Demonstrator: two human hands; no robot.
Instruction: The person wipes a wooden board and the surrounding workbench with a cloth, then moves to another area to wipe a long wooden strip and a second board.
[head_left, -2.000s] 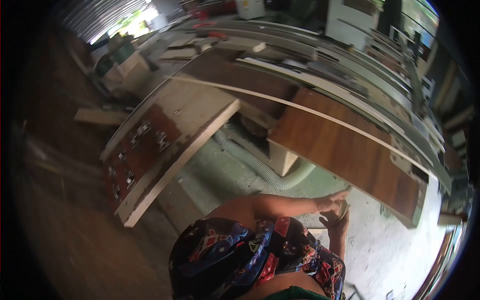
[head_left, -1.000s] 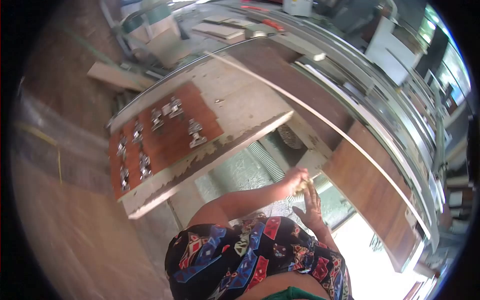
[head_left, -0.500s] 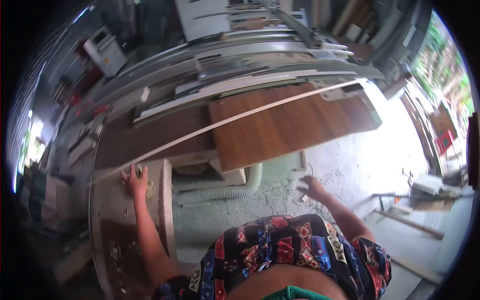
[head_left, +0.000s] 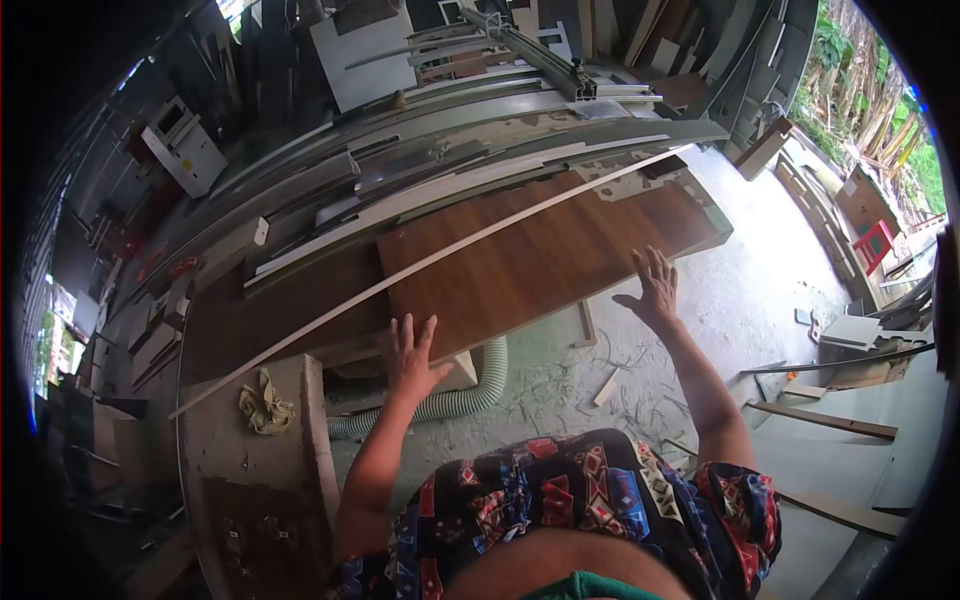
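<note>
Both my hands are at the near edge of the brown wooden tabletop, fingers spread and holding nothing. My left hand [head_left: 411, 358] reaches the edge where a darker board [head_left: 300, 300] meets a reddish-brown panel [head_left: 510, 255]. Farther right, my right hand [head_left: 655, 288] has its fingertips by the panel's front edge, with the palm over the floor. A long, thin pale wood strip [head_left: 440, 266] lies slantwise across both surfaces, beyond my fingers. Its near end rests at the left by a crumpled yellowish cloth [head_left: 265, 404] on the worn side table [head_left: 215, 430].
A ribbed hose [head_left: 470, 398] curves below the tabletop to the left. Shavings and a small wood offcut [head_left: 606, 387] lie on the floor [head_left: 560, 370]. Long boards [head_left: 430, 190] are stacked behind. Wood lengths [head_left: 825, 420] and a red stool [head_left: 873, 246] stand right.
My left hand has left the strip's end by the cloth and moved right to the tabletop edge. My right hand has risen from low over the floor to the panel's edge.
</note>
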